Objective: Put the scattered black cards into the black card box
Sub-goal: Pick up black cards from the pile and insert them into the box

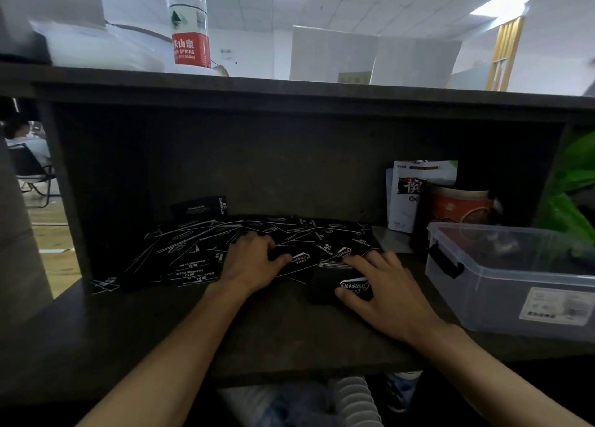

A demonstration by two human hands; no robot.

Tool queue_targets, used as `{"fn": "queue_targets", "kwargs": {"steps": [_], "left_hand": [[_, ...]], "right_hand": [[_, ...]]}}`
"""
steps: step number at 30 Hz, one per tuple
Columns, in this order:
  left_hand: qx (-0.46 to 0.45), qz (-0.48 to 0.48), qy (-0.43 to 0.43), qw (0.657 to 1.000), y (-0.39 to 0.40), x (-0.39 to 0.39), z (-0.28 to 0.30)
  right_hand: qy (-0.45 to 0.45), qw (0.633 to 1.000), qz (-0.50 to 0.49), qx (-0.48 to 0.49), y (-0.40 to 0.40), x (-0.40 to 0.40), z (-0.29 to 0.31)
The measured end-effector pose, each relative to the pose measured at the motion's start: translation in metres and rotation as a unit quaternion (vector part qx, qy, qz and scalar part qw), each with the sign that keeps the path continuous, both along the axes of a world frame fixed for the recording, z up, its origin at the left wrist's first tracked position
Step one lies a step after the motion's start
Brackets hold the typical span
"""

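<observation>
Both hands lie low on the dark desk [264,339], inside a recess under a shelf [289,88]; the left hand [249,260] rests palm down on the scattered black cards [193,252], its fingers curled over the pile and its thumb stretched toward the right, touching a card with white script; whether it pinches a card I cannot tell. The right hand [383,289] holds the black card box [338,285], fingers spread across its top and far edge, thumb pressed on its near face where white lettering shows; a stack of card edges shows at the box's far end, just beyond the fingertips. The cards spread from beyond the right hand across to well left of the left hand, overlapping, some reaching the desk's left edge; a black lid or second box [199,207] stands upright behind the pile, beyond the left hand. To the right of the right hand sits a clear plastic container [515,275] with a black latch; beyond it a red tin [460,206] and a white packet [405,198]; on the shelf above, left of both hands, stands a water bottle [190,27].
</observation>
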State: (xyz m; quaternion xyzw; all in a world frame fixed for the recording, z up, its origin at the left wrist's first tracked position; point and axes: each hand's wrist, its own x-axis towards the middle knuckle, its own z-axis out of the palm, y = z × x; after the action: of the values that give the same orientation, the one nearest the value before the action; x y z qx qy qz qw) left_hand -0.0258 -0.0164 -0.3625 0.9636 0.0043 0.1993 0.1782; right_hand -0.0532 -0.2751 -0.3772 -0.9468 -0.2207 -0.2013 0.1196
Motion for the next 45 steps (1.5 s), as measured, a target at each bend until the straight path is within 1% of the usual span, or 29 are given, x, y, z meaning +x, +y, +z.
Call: {"fn": "queue_targets", "kwargs": {"steps": [1, 2, 3, 6, 8, 10, 11, 13, 16, 18, 21, 24, 25, 26, 27, 28, 29, 30, 31, 32, 34, 38, 41, 43, 44, 45], "left_hand": [[0.038, 0.023, 0.020, 0.999, 0.003, 0.001, -0.003], [0.053, 0.027, 0.033, 0.998, 0.004, 0.003, -0.004], [0.049, 0.021, 0.036, 0.998, 0.003, 0.003, -0.005], [0.019, 0.002, 0.010, 1.000, -0.001, 0.004, -0.005], [-0.031, -0.004, -0.025, 0.999, -0.002, 0.003, -0.002], [-0.125, -0.036, -0.050, 0.990, -0.004, 0.000, 0.002], [-0.173, -0.063, -0.060, 0.981, -0.005, -0.002, 0.004], [-0.230, -0.129, -0.066, 0.962, -0.010, -0.006, 0.009], [-0.266, -0.236, -0.019, 0.934, -0.020, -0.013, 0.015], [-0.285, -0.281, 0.021, 0.916, -0.024, -0.017, 0.017], [-0.317, -0.294, 0.079, 0.898, -0.025, -0.019, 0.014], [-0.375, -0.323, 0.145, 0.857, -0.024, -0.016, 0.012], [-0.389, -0.323, 0.156, 0.849, -0.023, -0.013, 0.012], [-0.390, -0.311, 0.150, 0.854, -0.021, -0.010, 0.011], [-0.376, -0.277, 0.124, 0.875, -0.019, -0.007, 0.009], [-0.338, -0.219, 0.075, 0.912, -0.015, -0.003, 0.007], [-0.265, -0.141, 0.012, 0.954, -0.010, 0.002, 0.003], [-0.168, -0.068, -0.036, 0.983, -0.004, 0.006, -0.002], [-0.075, -0.012, -0.053, 0.996, 0.001, 0.007, -0.007], [-0.008, 0.025, -0.041, 0.999, 0.005, 0.009, -0.012], [0.047, 0.055, -0.002, 0.997, 0.008, 0.012, -0.016], [0.066, 0.059, 0.008, 0.996, 0.006, 0.014, -0.017], [0.057, 0.049, 0.025, 0.997, 0.006, 0.013, -0.016], [0.032, 0.042, 0.030, 0.998, 0.004, 0.011, -0.014], [0.009, 0.037, 0.020, 0.999, 0.003, 0.010, -0.012], [-0.033, 0.027, 0.000, 0.999, 0.002, 0.008, -0.009]], "right_hand": [[0.008, 1.000, -0.004, 0.002, 0.002, -0.001, 0.001], [0.011, 1.000, -0.010, 0.007, 0.003, -0.002, 0.002], [0.008, 1.000, -0.015, 0.011, 0.005, -0.004, 0.002], [-0.014, 0.999, -0.027, 0.016, 0.008, -0.008, -0.001], [-0.018, 0.999, -0.029, 0.013, 0.008, -0.008, -0.002], [-0.022, 0.999, -0.025, 0.017, 0.008, -0.008, -0.002], [-0.022, 0.999, -0.022, 0.020, 0.008, -0.008, -0.002], [-0.024, 0.999, -0.017, 0.023, 0.008, -0.007, -0.004], [-0.030, 0.999, 0.000, 0.040, 0.009, -0.007, -0.006], [-0.028, 0.998, 0.013, 0.051, 0.010, -0.007, -0.007], [-0.028, 0.999, 0.006, 0.022, 0.011, -0.006, -0.006], [-0.021, 1.000, -0.003, 0.002, 0.014, -0.005, -0.004], [-0.021, 1.000, -0.008, 0.006, 0.016, -0.005, -0.005], [-0.023, 1.000, -0.013, 0.014, 0.017, -0.006, -0.005], [-0.023, 0.999, -0.017, 0.023, 0.019, -0.007, -0.006], [-0.021, 0.999, -0.020, 0.029, 0.020, -0.007, -0.006], [-0.018, 0.999, -0.022, 0.031, 0.020, -0.008, -0.006], [-0.017, 0.999, -0.022, 0.032, 0.020, -0.008, -0.005], [-0.018, 0.999, -0.020, 0.030, 0.020, -0.009, -0.004], [-0.019, 0.999, -0.019, 0.027, 0.020, -0.009, -0.004], [-0.019, 0.999, -0.020, 0.024, 0.019, -0.010, -0.004], [-0.018, 0.999, -0.020, 0.020, 0.019, -0.011, -0.003], [-0.019, 0.999, -0.021, 0.023, 0.019, -0.012, -0.003], [-0.020, 0.999, -0.021, 0.026, 0.020, -0.013, -0.003], [-0.022, 0.999, -0.022, 0.028, 0.020, -0.013, -0.003], [-0.023, 0.999, -0.021, 0.029, 0.020, -0.013, -0.003]]}}
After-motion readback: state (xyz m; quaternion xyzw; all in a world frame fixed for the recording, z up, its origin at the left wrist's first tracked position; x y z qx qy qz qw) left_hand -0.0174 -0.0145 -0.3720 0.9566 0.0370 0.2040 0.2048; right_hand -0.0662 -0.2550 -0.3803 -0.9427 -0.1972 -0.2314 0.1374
